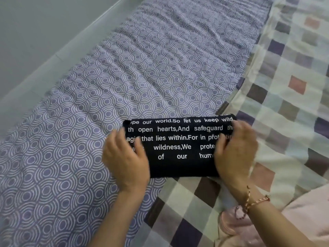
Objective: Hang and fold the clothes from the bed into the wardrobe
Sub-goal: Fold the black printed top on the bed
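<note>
A black garment [178, 145] with white printed text lies folded into a compact rectangle on the bed. Half of it rests on the purple patterned sheet [124, 72] and half on the checked blanket [288, 90]. My left hand [126, 157] grips its left end, thumb on top. At its right end my right hand [235, 154] holds the fold, fingers over the cloth. A red cord bracelet sits on my right wrist.
A pink garment [236, 227] lies at the lower right beside my right forearm. The bed's left edge meets a grey floor [32, 32]. The wardrobe is out of view.
</note>
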Available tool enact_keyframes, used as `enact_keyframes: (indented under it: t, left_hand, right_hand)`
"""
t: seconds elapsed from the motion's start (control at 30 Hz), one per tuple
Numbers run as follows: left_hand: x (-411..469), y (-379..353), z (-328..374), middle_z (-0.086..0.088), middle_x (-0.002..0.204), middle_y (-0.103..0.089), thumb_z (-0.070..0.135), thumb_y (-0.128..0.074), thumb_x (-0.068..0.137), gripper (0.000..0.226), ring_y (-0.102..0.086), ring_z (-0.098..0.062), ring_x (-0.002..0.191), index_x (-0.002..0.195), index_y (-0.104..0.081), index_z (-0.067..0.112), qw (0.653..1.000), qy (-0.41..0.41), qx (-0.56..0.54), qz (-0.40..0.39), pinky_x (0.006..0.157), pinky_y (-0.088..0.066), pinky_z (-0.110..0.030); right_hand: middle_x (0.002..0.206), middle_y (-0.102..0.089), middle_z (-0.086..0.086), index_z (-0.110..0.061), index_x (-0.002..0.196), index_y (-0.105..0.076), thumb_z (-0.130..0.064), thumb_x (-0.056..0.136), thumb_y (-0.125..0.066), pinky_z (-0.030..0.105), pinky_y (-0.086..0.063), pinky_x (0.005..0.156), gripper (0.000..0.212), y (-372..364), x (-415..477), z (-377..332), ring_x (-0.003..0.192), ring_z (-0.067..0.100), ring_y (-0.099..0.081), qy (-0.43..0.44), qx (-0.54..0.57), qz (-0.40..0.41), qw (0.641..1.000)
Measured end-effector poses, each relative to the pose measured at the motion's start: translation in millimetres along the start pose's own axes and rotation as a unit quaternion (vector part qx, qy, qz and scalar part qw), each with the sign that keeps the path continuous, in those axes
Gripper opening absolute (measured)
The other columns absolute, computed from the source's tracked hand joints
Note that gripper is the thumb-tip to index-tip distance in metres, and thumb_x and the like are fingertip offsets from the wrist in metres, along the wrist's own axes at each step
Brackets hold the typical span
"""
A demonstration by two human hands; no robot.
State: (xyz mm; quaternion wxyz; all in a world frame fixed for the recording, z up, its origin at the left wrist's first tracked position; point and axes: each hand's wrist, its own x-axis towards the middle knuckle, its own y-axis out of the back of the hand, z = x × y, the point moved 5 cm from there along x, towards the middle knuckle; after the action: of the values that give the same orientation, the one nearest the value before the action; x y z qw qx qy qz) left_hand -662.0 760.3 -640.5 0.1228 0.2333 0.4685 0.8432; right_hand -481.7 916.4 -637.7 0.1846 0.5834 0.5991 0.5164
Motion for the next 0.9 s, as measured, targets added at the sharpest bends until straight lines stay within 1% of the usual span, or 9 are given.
enact_keyframes:
  t: [0.07,0.13,0.23,0.3,0.37,0.47,0.67,0.83,0.9]
  left_hand:
    - [-1.5,-16.6,30.2,-0.018,0.14,-0.044,0.028,-0.036,0.096,0.045,-0.033,-0.029,0.131,0.133,-0.044,0.003,0.984,-0.171,-0.022,-0.045,0.109,-0.024,-0.043]
    - [-6.8,-38.0,42.3,-0.015,0.146,-0.038,0.029,-0.028,0.097,0.049,-0.027,-0.026,0.138,0.138,-0.041,0.004,0.963,-0.245,0.004,-0.116,0.113,-0.013,-0.043]
    - [-6.8,-56.5,24.0,-0.011,0.151,-0.03,0.036,-0.024,0.096,0.056,-0.022,-0.022,0.141,0.142,-0.034,0.007,0.961,-0.207,0.048,-0.178,0.115,-0.001,-0.04]
    - [-6.7,-59.4,10.3,-0.008,0.154,-0.023,0.04,-0.023,0.095,0.059,-0.016,-0.02,0.142,0.145,-0.027,0.01,0.959,-0.202,0.079,-0.181,0.115,0.005,-0.041]
    - [-4.8,-59.0,-3.6,-0.004,0.155,-0.014,0.046,-0.021,0.094,0.063,-0.008,-0.017,0.143,0.147,-0.02,0.013,0.965,-0.169,0.091,-0.181,0.114,0.011,-0.042]
    - [-0.2,-62.6,-18.6,0.0,0.156,-0.002,0.052,-0.016,0.092,0.067,0.002,-0.013,0.144,0.147,-0.011,0.015,0.97,-0.121,0.072,-0.196,0.114,0.015,-0.04]
    - [5.7,-71.5,-16.7,0.005,0.155,0.009,0.056,-0.009,0.09,0.068,0.012,-0.009,0.142,0.147,-0.002,0.019,0.967,-0.118,0.056,-0.217,0.113,0.019,-0.038]
    - [6.5,-65.5,-14.0,-0.003,0.157,0.003,0.056,-0.005,0.092,0.069,0.008,-0.015,0.144,0.148,-0.005,0.015,0.968,-0.129,0.078,-0.2,0.114,0.016,-0.043]
    - [3.3,-51.6,-3.8,-0.01,0.157,-0.003,0.053,-0.006,0.095,0.068,0.001,-0.022,0.145,0.148,-0.01,0.009,0.972,-0.139,0.089,-0.166,0.115,0.013,-0.044]
  right_hand:
    - [0.129,-0.053,0.021,0.0,0.124,-0.055,-0.011,0.087,-0.052,0.036,-0.025,0.108,0.038,-15.0,-11.7,-44.7,0.124,0.031,-0.041,0.15,0.054,-0.047,0.986]
    - [0.139,-0.047,0.018,-0.004,0.131,-0.052,-0.018,0.092,-0.045,0.04,-0.02,0.113,0.042,-36.7,-28.0,-74.8,0.133,0.031,-0.038,0.235,0.061,-0.141,0.96]
    - [0.148,-0.038,0.012,-0.012,0.14,-0.044,-0.04,0.096,-0.031,0.044,-0.013,0.114,0.053,-60.5,-30.6,-63.2,0.14,0.027,-0.03,0.243,-0.033,-0.22,0.944]
    - [0.152,-0.03,0.008,-0.015,0.144,-0.035,-0.052,0.097,-0.02,0.044,-0.009,0.116,0.062,-64.0,-23.7,-36.4,0.143,0.022,-0.022,0.22,-0.077,-0.226,0.946]
    - [0.156,-0.021,0.005,-0.018,0.147,-0.027,-0.056,0.096,-0.011,0.041,-0.003,0.117,0.066,-61.2,-20.9,-13.6,0.145,0.019,-0.011,0.179,-0.087,-0.235,0.951]
    - [0.158,-0.008,0.001,-0.019,0.149,-0.016,-0.06,0.094,-0.01,0.031,0.008,0.117,0.069,-61.8,-18.2,0.9,0.145,0.013,0.002,0.111,-0.068,-0.247,0.96]
    - [0.156,0.006,-0.005,-0.025,0.147,-0.001,-0.06,0.09,-0.013,0.025,0.017,0.115,0.068,-71.5,-9.4,1.6,0.143,0.007,0.013,0.091,-0.043,-0.27,0.958]
    - [0.156,0.007,-0.007,-0.026,0.147,0.001,-0.058,0.089,-0.007,0.023,0.019,0.113,0.067,-69.5,-6.5,-0.3,0.142,0.005,0.015,0.1,-0.019,-0.286,0.953]
    - [0.158,0.001,-0.001,-0.022,0.149,-0.004,-0.056,0.091,-0.014,0.025,0.016,0.115,0.068,-61.5,-4.2,1.4,0.144,0.008,0.009,0.096,0.002,-0.259,0.961]
